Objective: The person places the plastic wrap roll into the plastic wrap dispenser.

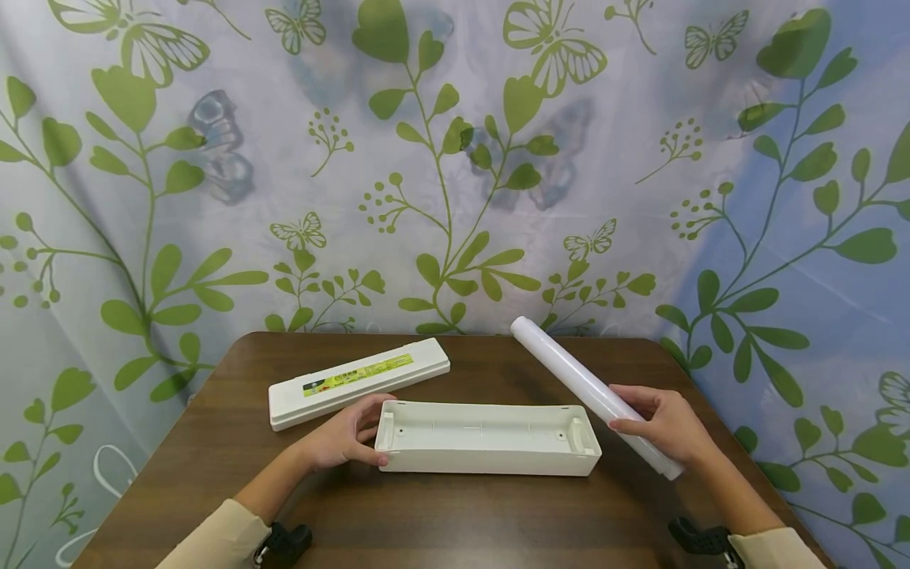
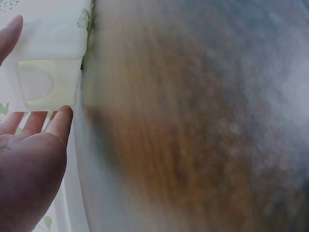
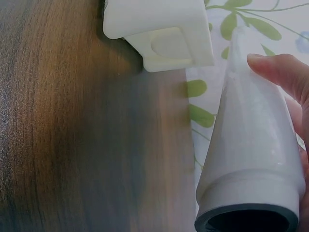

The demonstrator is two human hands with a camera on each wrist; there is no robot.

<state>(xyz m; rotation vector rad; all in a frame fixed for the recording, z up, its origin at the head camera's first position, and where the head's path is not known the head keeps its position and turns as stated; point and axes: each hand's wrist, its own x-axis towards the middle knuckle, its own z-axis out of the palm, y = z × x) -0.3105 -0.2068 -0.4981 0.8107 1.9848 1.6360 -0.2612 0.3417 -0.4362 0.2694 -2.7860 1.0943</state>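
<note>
My left hand (image 1: 347, 435) grips the left end of a long white open-topped plastic box (image 1: 486, 462), thumb at the front corner and fingers behind. The box's inside shows bare in the head view. In the left wrist view the fingertips (image 2: 63, 121) lie against the box's end wall (image 2: 48, 87). My right hand (image 1: 664, 423) holds a roll of clear plastic wrap (image 1: 569, 371) near its lower end, thumb on one side. The roll slants up to the left, beside the box's right end. Its hollow dark core (image 3: 248, 222) faces the right wrist camera.
A white lid (image 1: 419, 367) with a green and yellow label (image 1: 359, 374) lies behind and left of the box on the brown wooden table (image 1: 455, 521). A curtain (image 1: 455, 174) with green leaves and butterflies hangs behind the table.
</note>
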